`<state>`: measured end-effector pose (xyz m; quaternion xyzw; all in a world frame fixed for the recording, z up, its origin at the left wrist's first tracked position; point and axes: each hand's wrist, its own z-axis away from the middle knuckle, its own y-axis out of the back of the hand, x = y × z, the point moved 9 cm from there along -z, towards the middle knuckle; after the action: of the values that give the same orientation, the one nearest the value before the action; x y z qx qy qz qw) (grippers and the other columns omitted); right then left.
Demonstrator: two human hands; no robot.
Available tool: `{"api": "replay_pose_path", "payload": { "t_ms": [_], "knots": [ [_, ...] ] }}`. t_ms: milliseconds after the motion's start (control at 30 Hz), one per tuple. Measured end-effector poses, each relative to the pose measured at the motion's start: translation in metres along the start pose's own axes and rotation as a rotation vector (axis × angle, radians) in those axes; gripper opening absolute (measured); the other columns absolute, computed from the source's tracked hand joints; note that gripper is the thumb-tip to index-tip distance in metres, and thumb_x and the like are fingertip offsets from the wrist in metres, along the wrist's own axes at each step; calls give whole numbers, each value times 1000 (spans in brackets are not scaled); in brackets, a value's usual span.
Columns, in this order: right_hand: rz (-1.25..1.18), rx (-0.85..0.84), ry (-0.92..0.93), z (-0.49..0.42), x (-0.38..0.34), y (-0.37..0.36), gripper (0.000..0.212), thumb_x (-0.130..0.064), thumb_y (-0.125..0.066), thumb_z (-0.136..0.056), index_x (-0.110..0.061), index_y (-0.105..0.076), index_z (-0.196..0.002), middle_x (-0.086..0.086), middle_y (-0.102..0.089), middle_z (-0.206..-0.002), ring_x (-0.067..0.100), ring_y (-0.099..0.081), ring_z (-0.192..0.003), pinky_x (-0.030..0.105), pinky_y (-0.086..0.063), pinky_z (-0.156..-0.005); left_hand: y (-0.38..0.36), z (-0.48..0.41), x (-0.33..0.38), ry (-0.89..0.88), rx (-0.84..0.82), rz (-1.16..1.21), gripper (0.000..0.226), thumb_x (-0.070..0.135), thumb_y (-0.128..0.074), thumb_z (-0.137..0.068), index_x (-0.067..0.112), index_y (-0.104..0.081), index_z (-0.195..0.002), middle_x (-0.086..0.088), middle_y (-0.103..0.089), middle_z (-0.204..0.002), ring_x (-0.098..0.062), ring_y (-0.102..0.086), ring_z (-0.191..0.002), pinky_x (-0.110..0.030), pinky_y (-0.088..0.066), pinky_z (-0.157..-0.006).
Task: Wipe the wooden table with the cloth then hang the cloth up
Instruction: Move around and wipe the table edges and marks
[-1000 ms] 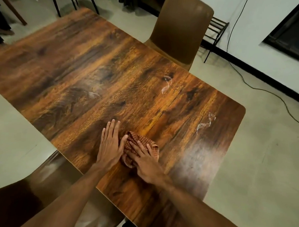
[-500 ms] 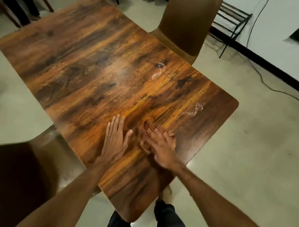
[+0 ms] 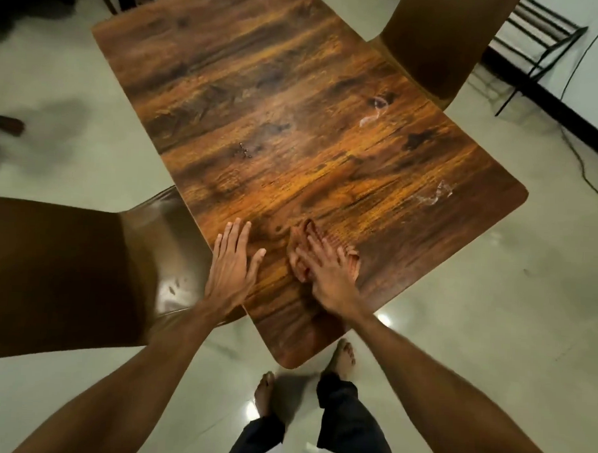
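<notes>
The wooden table (image 3: 296, 106) fills the middle of the head view, with whitish smears near its right side. A small reddish checked cloth (image 3: 311, 230) lies bunched on the near part of the table. My right hand (image 3: 323, 268) presses flat on the cloth with straight spread fingers, hiding most of it. My left hand (image 3: 232, 264) lies flat on the bare wood just left of the cloth, at the table's left edge, fingers straight.
A brown chair (image 3: 65, 277) stands close at the table's near left. Another brown chair (image 3: 446, 44) is at the far right side. A black metal rack (image 3: 539, 34) and a cable (image 3: 581, 160) lie by the wall. My bare feet (image 3: 343, 358) stand at the table's near corner.
My right hand has slid the cloth to the right across the near part of the table. The view has pulled back and tilted down, so my legs and feet now show.
</notes>
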<state>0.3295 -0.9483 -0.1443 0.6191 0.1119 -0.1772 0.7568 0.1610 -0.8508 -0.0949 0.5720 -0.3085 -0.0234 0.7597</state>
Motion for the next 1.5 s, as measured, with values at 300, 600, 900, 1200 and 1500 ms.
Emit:
{"api": "replay_pose_path", "payload": {
  "t_ms": [300, 600, 900, 1200, 1500],
  "knots": [
    [12, 18, 77, 81, -97, -59, 77, -24, -57, -94, -35, -19, -161, -3, -1, -171, 26, 0, -158, 58, -3, -125, 10, 70, -59, -7, 44, 52, 72, 56, -25, -100, 11, -25, -157, -11, -19, -166, -26, -11, -156, -41, -4, -127],
    [-39, 27, -75, 85, -114, -68, 87, -12, -54, -92, -37, -9, -162, -2, 6, -171, 23, 14, -157, 55, 7, -125, -5, 102, -76, -24, 36, 83, 68, 51, -31, -102, 15, -22, -158, -9, -18, -167, -22, -9, -156, -37, -1, -126],
    [-81, 123, -359, 105, -13, -18, 68, -18, -43, -102, -33, -15, -162, 0, 3, -172, 24, 4, -158, 53, 0, -126, -9, 97, -36, -70, 68, 108, 71, 57, -28, -100, 16, -23, -158, -8, -21, -166, -22, -11, -156, -37, -2, -126],
    [-29, 140, -339, 66, 131, 46, 71, -20, -48, -101, -35, -14, -162, -3, 5, -171, 23, 7, -158, 52, 1, -126, -41, 15, 61, -119, 53, 109, 69, 56, -27, -101, 21, -16, -159, -1, -12, -169, -13, -2, -156, -37, 1, -127],
    [-19, 95, 11, 28, 123, 39, 73, -28, -48, -93, -41, -18, -159, -4, -8, -171, 25, -2, -158, 61, -7, -124, -75, -87, 151, -84, 34, 5, 78, 61, -16, -97, 14, -21, -159, -7, -14, -168, -20, -6, -156, -41, -3, -127]
  ]
}}
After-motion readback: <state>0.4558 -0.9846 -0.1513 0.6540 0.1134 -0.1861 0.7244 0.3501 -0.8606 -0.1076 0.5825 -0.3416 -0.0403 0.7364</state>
